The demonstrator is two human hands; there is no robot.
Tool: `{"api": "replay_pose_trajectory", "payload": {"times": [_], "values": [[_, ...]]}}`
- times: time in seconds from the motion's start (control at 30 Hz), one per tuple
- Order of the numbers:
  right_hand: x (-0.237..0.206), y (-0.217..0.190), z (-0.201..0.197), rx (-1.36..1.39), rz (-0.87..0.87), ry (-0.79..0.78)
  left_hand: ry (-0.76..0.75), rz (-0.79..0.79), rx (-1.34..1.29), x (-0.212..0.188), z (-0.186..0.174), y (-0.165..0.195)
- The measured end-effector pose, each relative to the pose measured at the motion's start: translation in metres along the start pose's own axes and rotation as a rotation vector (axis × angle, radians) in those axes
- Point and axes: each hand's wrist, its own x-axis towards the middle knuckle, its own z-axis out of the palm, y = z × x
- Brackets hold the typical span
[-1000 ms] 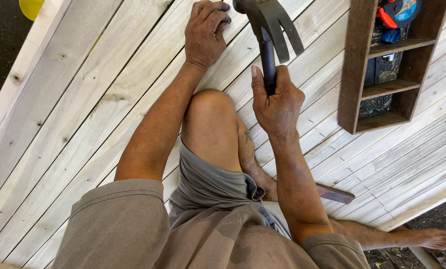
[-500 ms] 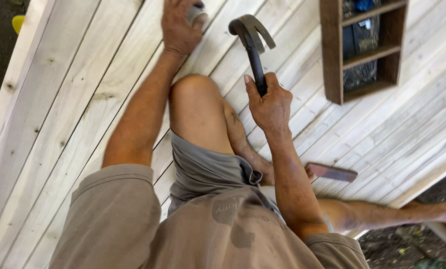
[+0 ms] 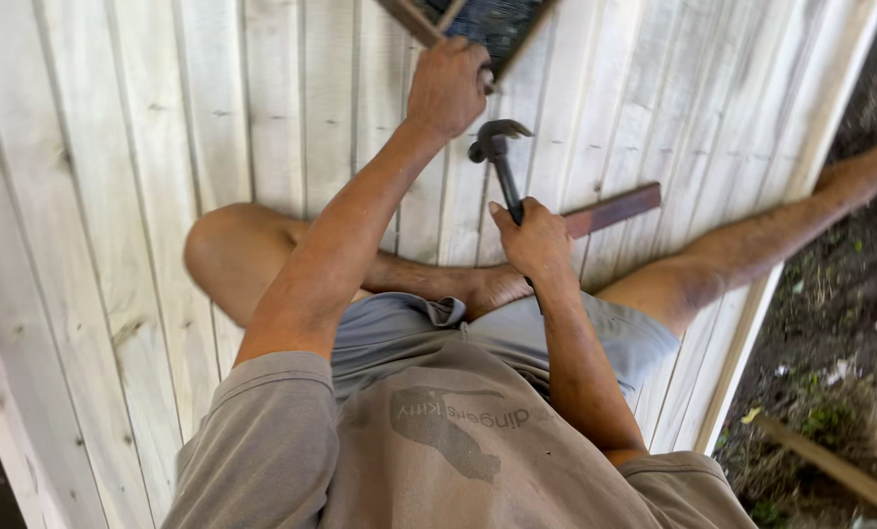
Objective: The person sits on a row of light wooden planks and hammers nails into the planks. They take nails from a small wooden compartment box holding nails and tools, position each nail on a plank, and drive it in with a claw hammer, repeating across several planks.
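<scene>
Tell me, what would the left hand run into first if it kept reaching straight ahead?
Likely the dark wooden shelf box at the top edge: the left hand already sits at its corner, though whether they touch is unclear.

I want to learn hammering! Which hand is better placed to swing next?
Probably the right hand: it grips the claw hammer by the handle, head raised over the pale boards. The left hand reaches ahead by the brown box.

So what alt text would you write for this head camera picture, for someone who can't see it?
A person sits on pale wooden boards, their right hand gripping a claw hammer while the left hand reaches up to a dark wooden shelf unit. A brown strip of wood lies beside the hammer.
</scene>
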Motion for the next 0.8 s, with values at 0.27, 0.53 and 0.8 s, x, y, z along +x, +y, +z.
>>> {"api": "replay_pose_trajectory", "payload": {"times": [0.27, 0.53, 0.8], "values": [[0.029, 0.033, 0.011, -0.003, -0.067, -0.076, -0.078, -0.201, 0.284, 0.073, 0.057, 0.012], [0.044, 0.050, 0.017, 0.032, -0.148, -0.106, -0.087, -0.252, 0.338, 0.073, 0.057, 0.017], [0.047, 0.063, 0.030, 0.047, -0.248, -0.053, -0.152, -0.202, 0.289, 0.073, 0.051, 0.010]]}}
